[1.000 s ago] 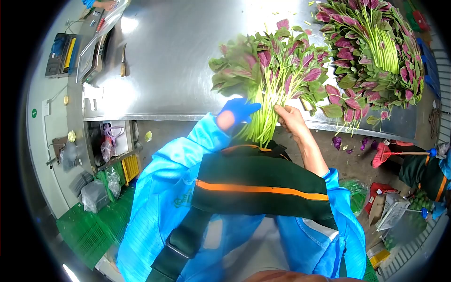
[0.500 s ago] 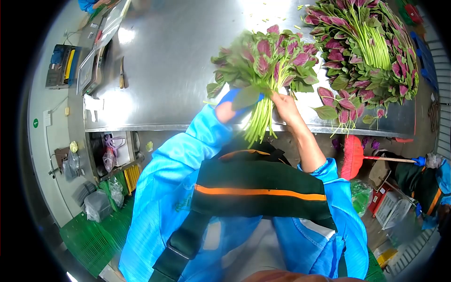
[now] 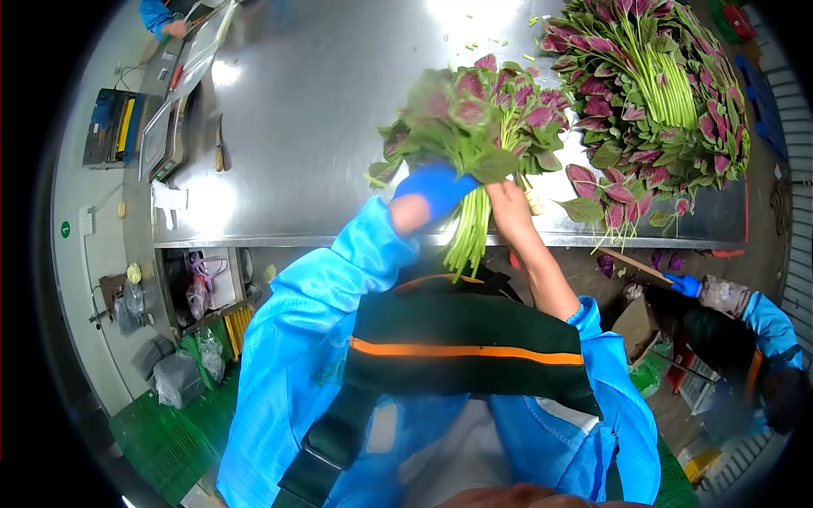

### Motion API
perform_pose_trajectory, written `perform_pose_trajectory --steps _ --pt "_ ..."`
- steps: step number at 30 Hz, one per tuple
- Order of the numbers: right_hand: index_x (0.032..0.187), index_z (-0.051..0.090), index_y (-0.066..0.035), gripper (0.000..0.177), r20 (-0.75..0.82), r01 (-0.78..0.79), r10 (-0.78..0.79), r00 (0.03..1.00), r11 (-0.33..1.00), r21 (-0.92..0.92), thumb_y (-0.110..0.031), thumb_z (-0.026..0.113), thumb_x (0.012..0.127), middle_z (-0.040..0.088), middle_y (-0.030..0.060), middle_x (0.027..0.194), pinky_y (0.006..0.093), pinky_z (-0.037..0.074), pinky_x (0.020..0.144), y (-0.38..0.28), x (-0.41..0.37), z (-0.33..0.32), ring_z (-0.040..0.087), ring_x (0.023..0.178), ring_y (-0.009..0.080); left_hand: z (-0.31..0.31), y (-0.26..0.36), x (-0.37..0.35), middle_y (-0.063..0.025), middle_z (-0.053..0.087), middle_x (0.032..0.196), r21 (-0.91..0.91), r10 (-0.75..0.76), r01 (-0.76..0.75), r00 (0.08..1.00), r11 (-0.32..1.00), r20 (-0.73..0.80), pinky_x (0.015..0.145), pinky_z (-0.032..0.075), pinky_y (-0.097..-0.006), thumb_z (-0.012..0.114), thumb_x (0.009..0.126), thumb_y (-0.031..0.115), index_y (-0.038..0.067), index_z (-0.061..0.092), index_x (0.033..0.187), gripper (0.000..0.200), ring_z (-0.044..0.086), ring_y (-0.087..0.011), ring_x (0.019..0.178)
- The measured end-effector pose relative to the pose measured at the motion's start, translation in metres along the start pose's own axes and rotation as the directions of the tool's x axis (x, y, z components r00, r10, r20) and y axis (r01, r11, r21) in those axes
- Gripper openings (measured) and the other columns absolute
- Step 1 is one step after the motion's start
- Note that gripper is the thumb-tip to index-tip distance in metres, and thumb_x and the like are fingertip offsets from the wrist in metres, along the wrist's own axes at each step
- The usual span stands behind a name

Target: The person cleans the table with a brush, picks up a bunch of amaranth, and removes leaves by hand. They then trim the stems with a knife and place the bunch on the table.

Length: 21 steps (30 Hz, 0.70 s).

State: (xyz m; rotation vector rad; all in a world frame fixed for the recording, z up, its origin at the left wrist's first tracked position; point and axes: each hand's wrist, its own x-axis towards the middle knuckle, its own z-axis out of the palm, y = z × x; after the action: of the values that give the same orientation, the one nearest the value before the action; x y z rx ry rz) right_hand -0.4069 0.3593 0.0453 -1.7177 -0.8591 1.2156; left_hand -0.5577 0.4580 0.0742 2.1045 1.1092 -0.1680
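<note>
A bunch of red-and-green leafy vegetables (image 3: 471,118) is held above the front edge of the metal table (image 3: 296,127), its pale green stems hanging down. My left hand (image 3: 436,190), in a blue glove, is wrapped round the stems from the left, partly under a leaf. Bare, my right hand (image 3: 508,203) closes on the bunch's right side, its fingertips partly hidden by leaves. A large pile of the same greens (image 3: 660,93) lies at the right, with a few loose sprigs (image 3: 614,199) in front of it.
A knife (image 3: 219,144) and a scale (image 3: 165,140) are on the table's left side. Another person's blue-gloved hand (image 3: 684,284) holds a stick at the lower right. A further hand (image 3: 175,29) shows at the top left. Green crates (image 3: 174,432) stand below left.
The stems have shifted slightly left and down, and my gloved hand has turned further round them. At the right, the other person has moved closer, and the red broom head is out of sight.
</note>
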Motion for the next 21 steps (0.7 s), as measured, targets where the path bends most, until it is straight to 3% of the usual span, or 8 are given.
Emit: perform_pose_trajectory --steps 3,4,5,7,8,10,17,21 --pt "0.12 0.059 0.0 0.04 0.049 0.116 -0.122 0.991 0.986 0.122 -0.031 0.05 0.097 0.064 0.009 0.111 0.0279 0.043 0.092 -0.031 -0.014 -0.009 0.057 0.101 0.0163 -0.011 0.014 0.004 -0.0192 0.068 0.095 0.24 0.114 -0.1 0.993 0.966 -0.044 0.075 0.051 -0.0416 0.04 0.094 0.056 0.003 0.066 0.108 0.061 0.065 -0.0313 0.083" --pt "0.124 0.055 0.002 0.043 0.075 0.139 -0.158 0.985 0.969 0.205 -0.032 0.05 0.098 0.061 0.0107 0.118 0.0286 0.042 0.093 -0.025 -0.002 -0.006 0.056 0.103 0.0177 -0.003 0.009 0.009 -0.017 0.068 0.096 -0.162 0.029 -0.034 0.999 0.986 -0.032 0.074 0.051 -0.0404 0.04 0.095 0.055 0.004 0.065 0.11 0.058 0.066 -0.0293 0.083" --pt "0.129 0.049 0.004 0.048 -0.078 -0.082 0.094 0.993 0.987 0.138 -0.033 0.049 0.099 0.059 0.0106 0.121 0.0305 0.042 0.094 -0.018 -0.008 -0.002 0.056 0.105 0.0191 0.014 -0.001 0.015 -0.0148 0.069 0.097 -0.535 -0.043 0.043 0.999 0.844 0.013 0.073 0.052 -0.0392 0.04 0.096 0.053 0.006 0.064 0.112 0.055 0.066 -0.0272 0.082" --pt "0.133 0.043 0.005 0.051 0.028 -0.086 0.082 0.996 0.92 0.381 -0.031 0.052 0.098 0.057 0.011 0.121 0.0321 0.044 0.093 -0.01 -0.013 -0.001 0.056 0.105 0.0191 0.014 0.008 0.007 -0.0112 0.068 0.103 -0.869 -0.158 0.229 0.972 0.438 0.176 0.075 0.052 -0.0368 0.041 0.098 0.05 0.009 0.061 0.118 0.05 0.065 -0.0235 0.086" --pt "0.133 0.042 0.005 0.05 0.054 -0.118 0.105 0.993 0.905 0.408 -0.029 0.053 0.098 0.057 0.0113 0.121 0.0323 0.044 0.093 -0.005 -0.014 -0.001 0.056 0.105 0.0187 0.014 0.013 -0.002 -0.0096 0.067 0.107 -0.896 -0.211 0.328 0.939 0.3 0.273 0.078 0.053 -0.0356 0.041 0.099 0.048 0.01 0.059 0.122 0.048 0.065 -0.0218 0.089" --pt "0.134 0.041 0.004 0.05 0.105 -0.184 0.153 0.983 0.87 0.457 -0.025 0.055 0.097 0.057 0.0121 0.12 0.0327 0.045 0.092 0.003 -0.02 0.0 0.056 0.104 0.0179 0.03 0.013 -0.014 -0.0091 0.059 0.126 -0.946 -0.007 0.263 0.963 -0.192 0.269 0.091 0.05 -0.0346 0.041 0.101 0.046 0.009 0.049 0.136 0.052 0.06 -0.0202 0.107" --pt "0.129 0.044 0.005 0.045 0.17 -0.246 0.185 0.968 0.833 0.495 -0.021 0.057 0.096 0.058 0.0127 0.117 0.0327 0.048 0.087 0.003 -0.043 -0.01 0.058 0.101 0.0185 0.028 0.024 -0.04 -0.0075 0.051 0.137 -0.947 0.123 0.278 0.958 -0.162 0.26 0.104 0.041 -0.0322 0.047 0.098 0.046 0.008 0.04 0.143 0.058 0.05 -0.0168 0.122" --pt "0.132 0.043 0.002 0.052 0.186 -0.208 0.141 0.972 0.882 0.422 -0.02 0.064 0.091 0.059 0.0122 0.114 0.0324 0.048 0.088 -0.019 -0.052 -0.013 0.058 0.103 0.0188 0.068 0.0 -0.025 -0.0067 0.051 0.133 -0.916 -0.086 0.323 0.946 0.237 0.311 0.101 0.04 -0.0302 0.05 0.098 0.041 0.006 0.041 0.142 0.057 0.05 -0.013 0.116"
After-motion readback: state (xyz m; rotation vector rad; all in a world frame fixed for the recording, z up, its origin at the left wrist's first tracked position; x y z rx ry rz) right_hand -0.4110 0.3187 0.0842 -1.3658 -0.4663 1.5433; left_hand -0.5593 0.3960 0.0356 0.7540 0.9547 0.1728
